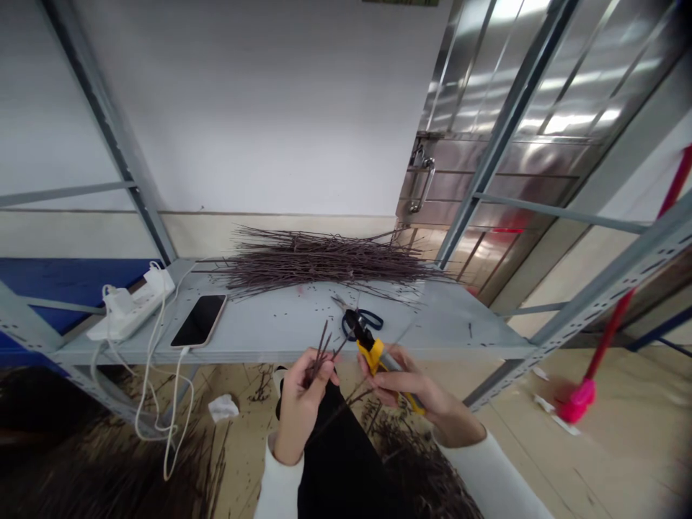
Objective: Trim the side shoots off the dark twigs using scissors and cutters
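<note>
My left hand (309, 389) pinches a few thin dark twigs (321, 344), their short ends sticking up past the fingers. Wrapped in my right hand (403, 378) are yellow-and-grey pruning shears (374, 352). Their dark head points up and left, near one of the twigs; whether the blades touch it I cannot tell. Just beyond, scissors with dark blue handles (370, 320) lie on the grey shelf (270, 328). A long pile of dark twigs (318, 261) lies across the back of this shelf.
At the shelf's left are a phone (200, 321) on a charging cable and a white power strip (132, 306). Grey metal uprights (486, 137) frame both sides. Cut twigs (427, 468) heap on the floor below, near a crumpled tissue (223, 408). A red-handled mop (608, 339) stands right.
</note>
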The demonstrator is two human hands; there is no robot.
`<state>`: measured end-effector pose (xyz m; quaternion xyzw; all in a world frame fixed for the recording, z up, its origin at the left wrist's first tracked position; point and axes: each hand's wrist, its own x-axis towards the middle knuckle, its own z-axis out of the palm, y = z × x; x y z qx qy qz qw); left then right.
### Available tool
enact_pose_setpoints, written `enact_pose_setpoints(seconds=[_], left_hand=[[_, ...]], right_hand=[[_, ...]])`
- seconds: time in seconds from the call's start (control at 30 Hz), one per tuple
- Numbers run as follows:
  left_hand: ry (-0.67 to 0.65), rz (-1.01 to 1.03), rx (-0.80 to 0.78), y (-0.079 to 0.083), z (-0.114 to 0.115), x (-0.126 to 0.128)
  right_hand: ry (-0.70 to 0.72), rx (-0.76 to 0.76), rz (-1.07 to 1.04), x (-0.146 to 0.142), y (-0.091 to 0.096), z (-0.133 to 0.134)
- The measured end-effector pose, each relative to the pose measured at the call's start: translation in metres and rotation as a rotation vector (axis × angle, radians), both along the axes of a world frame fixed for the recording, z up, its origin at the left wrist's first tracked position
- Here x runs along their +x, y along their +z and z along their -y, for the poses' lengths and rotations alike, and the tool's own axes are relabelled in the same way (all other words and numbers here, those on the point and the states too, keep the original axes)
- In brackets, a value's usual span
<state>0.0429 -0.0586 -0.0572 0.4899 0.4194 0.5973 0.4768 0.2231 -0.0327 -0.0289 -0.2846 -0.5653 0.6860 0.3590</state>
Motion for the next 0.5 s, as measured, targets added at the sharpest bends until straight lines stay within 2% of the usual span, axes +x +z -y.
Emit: enact_pose_setpoints(seconds=[0.1,0.2,0.27,0.37,0.5], left_hand=[[-0.124,0.018,-0.044,0.005,0.002,-0.002],[-0.168,0.008,-0.081,0.009,0.005,-0.001],[-0.176,-0.045,-0.091,0.010,0.006,-0.001],[-0.103,-0.148,-0.072,0.010,0.007,-0.002],[-0.016,-0.219,-0.066,0.006,0.006,0.003]], right_hand=[[0.139,-0.025,0.004,0.006,0.010,0.000],[0.157,-0.051,0.012,0.008,0.014,-0.002],[0.131,-0.013,0.066,0.008,0.011,-0.007],[-0.043,0.178,0.241,0.008,0.004,-0.016],[-0.449,0.531,0.534,0.002,-0.012,-0.025]])
